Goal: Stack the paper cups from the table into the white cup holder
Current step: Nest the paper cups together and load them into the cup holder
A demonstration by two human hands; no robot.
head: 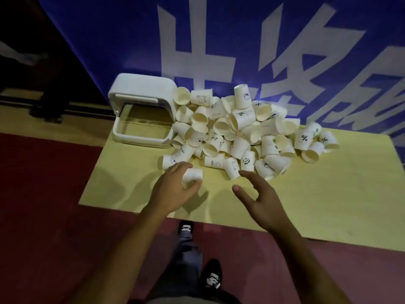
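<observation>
**Held:** one small white paper cup (pixel 193 174), on its side in my left hand (pixel 173 190), fingers and thumb curled round it. It sits low over the near part of the table, just in front of the heap.

**Loose:** a heap of white printed paper cups (pixel 236 132), tumbled at all angles across the back middle of the pale yellow wooden tabletop (pixel 317 198). Its left edge lies just beside the holder and seems to touch it.

**Target:** a white rounded plastic cup holder (pixel 142 84) with a clear front panel, at the table's back left corner. I see no cups inside it.

**Free:** my right hand (pixel 262 194), fingers spread wide and holding nothing, just short of the nearest cups.

**Handling note:** I judge the task barely begun, and the step in hand to be nesting cups into a stack. I would take a near cup lying clear of the rest, pinch it lightly since thin paper walls will likely crush, and turn both cups the same way before sliding one into the other. Raking through the heap could roll cups off the near edge.

**Surroundings:** a blue banner with large white characters (pixel 219 40) behind the table and a dark red floor (pixel 43 205) below.
</observation>
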